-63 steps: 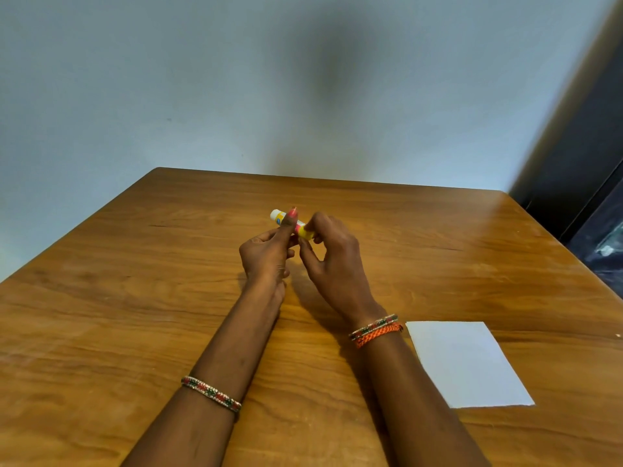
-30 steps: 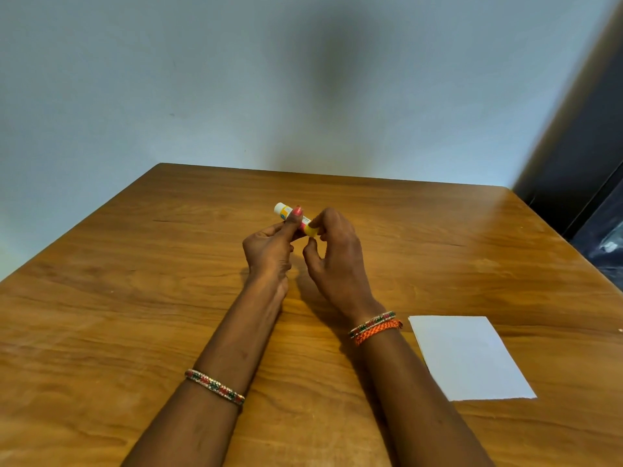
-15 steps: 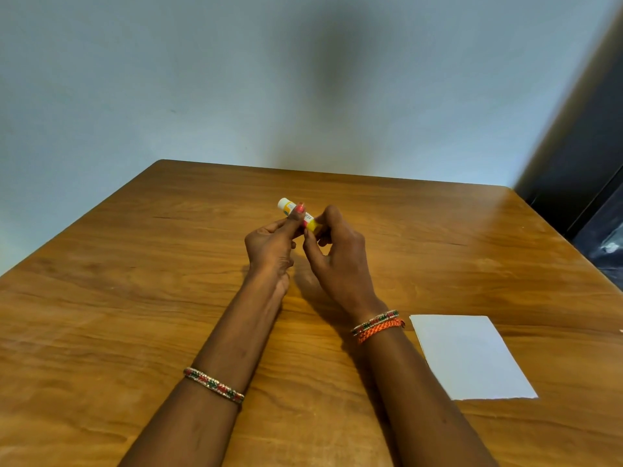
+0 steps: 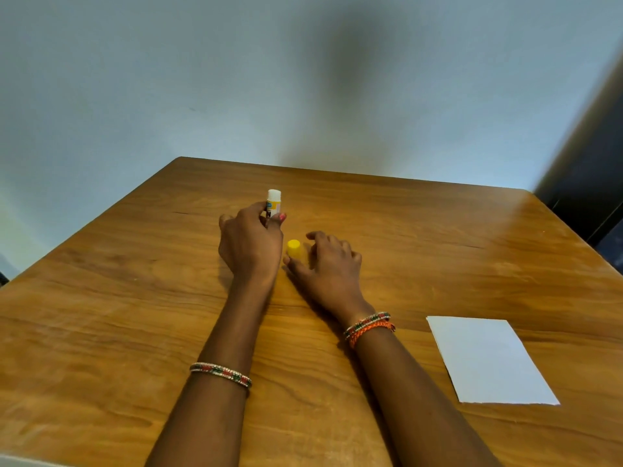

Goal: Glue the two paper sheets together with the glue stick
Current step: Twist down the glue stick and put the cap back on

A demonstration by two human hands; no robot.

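My left hand [image 4: 251,246] grips the glue stick [image 4: 273,201] and holds it upright above the wooden table [image 4: 101,315], white end on top. The yellow cap [image 4: 294,249] is off the stick and stands on the table between my hands. Just right of the cap lies my right hand [image 4: 328,267], low over the table, fingers spread and holding nothing; its thumb is close to the cap's base. White paper [image 4: 488,360] lies flat at the near right of the table. I cannot tell whether it is one sheet or two stacked.
A pale wall stands behind the table's far edge. A dark panel or doorway [image 4: 593,183] is at the right, beyond the table's right edge.
Both hands held the capped glue stick together before. Now the yellow cap is off and stands on the table, my right hand has let go, and my left hand has turned the stick upright.
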